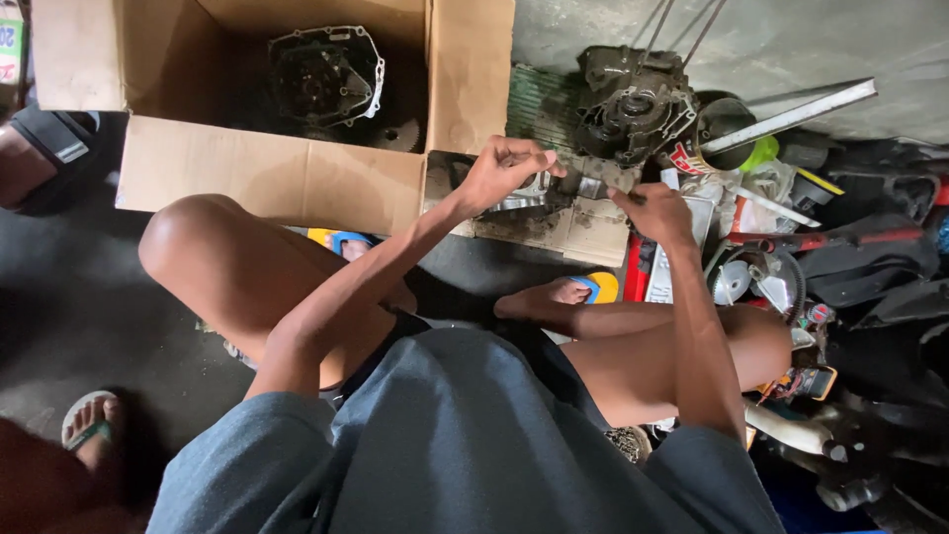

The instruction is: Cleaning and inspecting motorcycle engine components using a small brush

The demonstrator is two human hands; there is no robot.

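Both hands pinched around one small metal part, engine case right behind it

Biggest thing in view is the open cardboard box on the far left, with a round engine cover sitting inside it. To the right of the box a dirty engine crankcase sits on the floor, and right of that there's a heap of scrap parts and tools. A long flat metal bar lies slanted across the top of that heap.

Now the bit that matters: the person squats over a grimy scrap of cardboard, and both hands meet above it, just in front of the crankcase. The left hand is closed up, fingers curled onto a shiny metal part tucked under the palm. The right hand is also closed, pinching what looks like a thin tool, too small to tell which, pointing left toward a little metal piece between the two hands. So the piece lies just right of the left grip and just left of the right one, the right looking a touch nearer, and the line between the hands runs roughly left to right
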